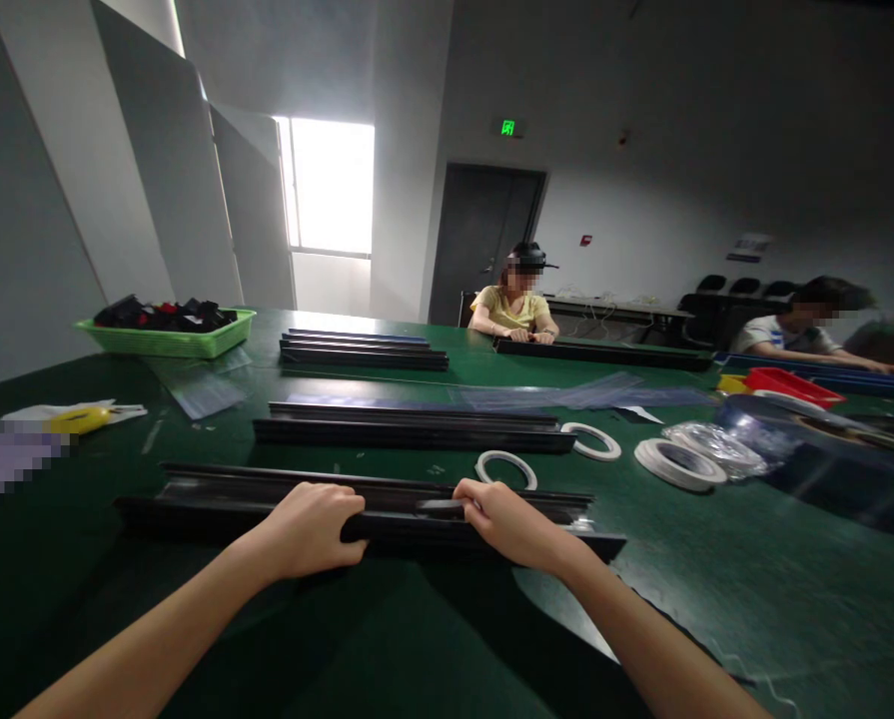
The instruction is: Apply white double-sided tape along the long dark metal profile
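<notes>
A long black channel-shaped profile (214, 511) lies across the green table in front of me. My left hand (318, 529) is closed around its near wall, left of the middle, with the thumb on the near side. My right hand (500, 519) is closed in a pinch over the right half of the profile. From its fingers a thin grey tool (439, 505) points left, over the inside of the channel; its far end is hard to make out. Just behind the profile, near my right hand, lies a white tape ring (506, 456).
Another black profile (417, 434) lies behind, with more profiles (363, 352) further back. A green basket (169, 343) holds black parts. Yellow pliers (83, 418) lie left. Tape rolls (678, 465) and a red tray (791, 384) stand right. Two people sit across the table.
</notes>
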A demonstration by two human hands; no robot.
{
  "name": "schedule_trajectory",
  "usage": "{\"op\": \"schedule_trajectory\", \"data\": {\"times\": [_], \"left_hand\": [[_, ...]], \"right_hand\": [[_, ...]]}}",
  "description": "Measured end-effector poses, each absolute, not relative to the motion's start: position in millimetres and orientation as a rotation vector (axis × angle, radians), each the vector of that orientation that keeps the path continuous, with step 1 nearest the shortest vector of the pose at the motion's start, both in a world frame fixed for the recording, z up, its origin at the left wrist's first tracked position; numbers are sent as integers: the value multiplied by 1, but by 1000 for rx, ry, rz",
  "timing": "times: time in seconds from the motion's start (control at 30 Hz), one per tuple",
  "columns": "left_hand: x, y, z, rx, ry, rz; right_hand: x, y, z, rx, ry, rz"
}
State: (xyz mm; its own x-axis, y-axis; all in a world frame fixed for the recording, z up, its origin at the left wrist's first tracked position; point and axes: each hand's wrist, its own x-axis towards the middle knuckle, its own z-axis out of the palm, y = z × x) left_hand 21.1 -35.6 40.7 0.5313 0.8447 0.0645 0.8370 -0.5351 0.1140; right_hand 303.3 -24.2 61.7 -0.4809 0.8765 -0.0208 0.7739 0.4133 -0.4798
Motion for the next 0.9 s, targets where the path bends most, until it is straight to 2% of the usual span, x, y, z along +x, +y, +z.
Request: {"op": "schedule_trajectory", "data": {"times": [0.9], "left_hand": [[23,-35,41,2648,1473,153]], "right_hand": [[304,-18,56,-1417,-2428,663]]}}
